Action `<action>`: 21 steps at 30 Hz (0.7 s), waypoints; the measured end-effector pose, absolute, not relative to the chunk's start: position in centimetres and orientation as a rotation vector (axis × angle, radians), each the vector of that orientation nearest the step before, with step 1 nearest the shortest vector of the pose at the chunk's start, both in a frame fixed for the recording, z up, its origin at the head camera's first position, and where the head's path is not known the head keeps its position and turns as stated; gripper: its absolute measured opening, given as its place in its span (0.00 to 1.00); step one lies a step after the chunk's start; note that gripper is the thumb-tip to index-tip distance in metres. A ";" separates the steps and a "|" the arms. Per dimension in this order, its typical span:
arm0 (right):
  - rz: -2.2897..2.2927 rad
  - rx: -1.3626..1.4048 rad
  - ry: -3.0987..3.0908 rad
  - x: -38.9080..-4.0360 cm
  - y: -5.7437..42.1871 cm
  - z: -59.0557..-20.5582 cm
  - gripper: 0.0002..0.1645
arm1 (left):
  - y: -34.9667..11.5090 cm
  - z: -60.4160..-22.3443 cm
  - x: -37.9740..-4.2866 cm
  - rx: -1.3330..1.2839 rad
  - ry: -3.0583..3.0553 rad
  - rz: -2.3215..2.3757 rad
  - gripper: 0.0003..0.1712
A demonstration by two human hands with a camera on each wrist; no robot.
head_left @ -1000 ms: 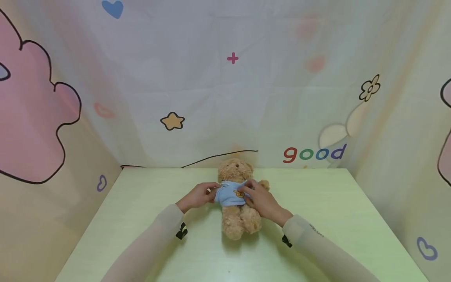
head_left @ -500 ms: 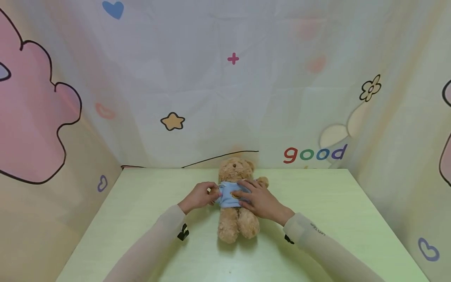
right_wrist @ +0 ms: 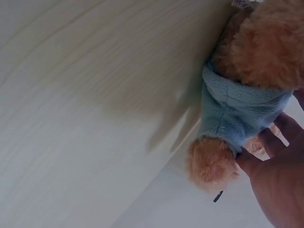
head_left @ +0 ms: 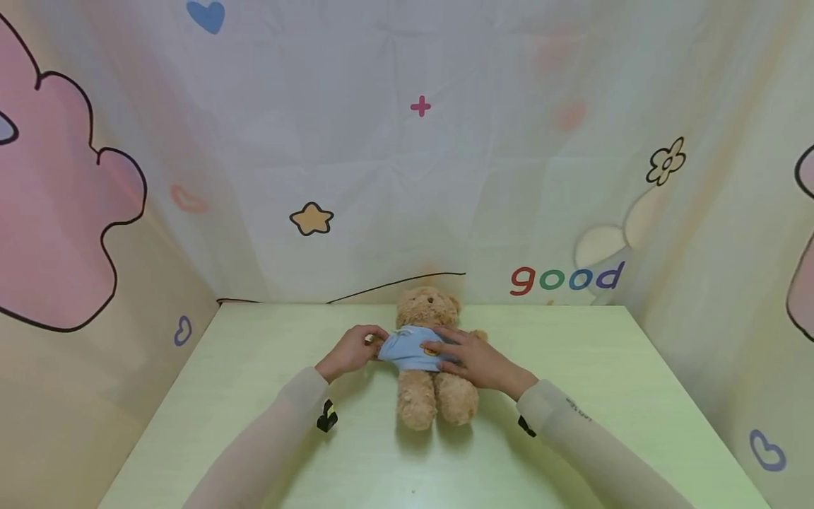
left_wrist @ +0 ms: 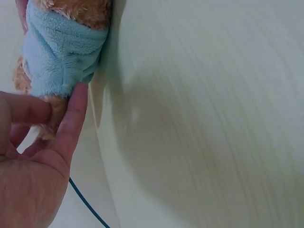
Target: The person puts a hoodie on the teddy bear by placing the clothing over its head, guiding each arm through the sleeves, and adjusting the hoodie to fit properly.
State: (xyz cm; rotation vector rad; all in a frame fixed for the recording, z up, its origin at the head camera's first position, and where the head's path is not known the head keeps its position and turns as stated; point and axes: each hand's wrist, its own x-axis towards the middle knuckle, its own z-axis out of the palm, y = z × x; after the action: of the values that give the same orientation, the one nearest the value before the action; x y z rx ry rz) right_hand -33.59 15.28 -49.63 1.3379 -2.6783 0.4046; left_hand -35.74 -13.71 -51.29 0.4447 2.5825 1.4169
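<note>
A light brown teddy bear in a fleecy blue shirt lies face up on the table, its head toward the back wall. My left hand pinches the bear's arm at the sleeve end; the left wrist view shows the furry paw between thumb and fingers. Across the right side of the shirt rests my right hand, its fingers spread over the printed front. In the right wrist view its thumb touches the sleeve edge beside the bear's other arm.
The pale yellow-green table meets a printed cloth backdrop just behind the bear's head. Cloth walls stand at both sides. A white tag shows at the bear's lower end in the right wrist view.
The bear has tilted back and forth slightly. My left hand has drawn its arm a little outward to the left. My right fingers went from pinching the shirt to lying spread on it.
</note>
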 end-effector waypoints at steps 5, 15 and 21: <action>0.417 1.316 -2.730 -33.6 14.9 -49.3 0.29 | -13.8 -51.4 -35.8 0.462 2.478 1.455 0.12; 0.484 1.318 -2.702 -33.6 15.4 -49.6 0.29 | -14.7 -52.5 -35.9 0.453 2.333 1.678 0.19; 0.658 1.190 -2.743 -33.6 15.1 -49.4 0.29 | -13.6 -51.0 -35.5 0.551 2.743 1.433 0.17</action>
State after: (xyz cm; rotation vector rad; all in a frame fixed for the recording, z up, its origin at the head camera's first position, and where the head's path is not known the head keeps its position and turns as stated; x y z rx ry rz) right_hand -33.57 15.09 -49.41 1.1903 -2.7432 0.6577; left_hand -35.53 -13.63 -51.02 0.5510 2.7432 1.4333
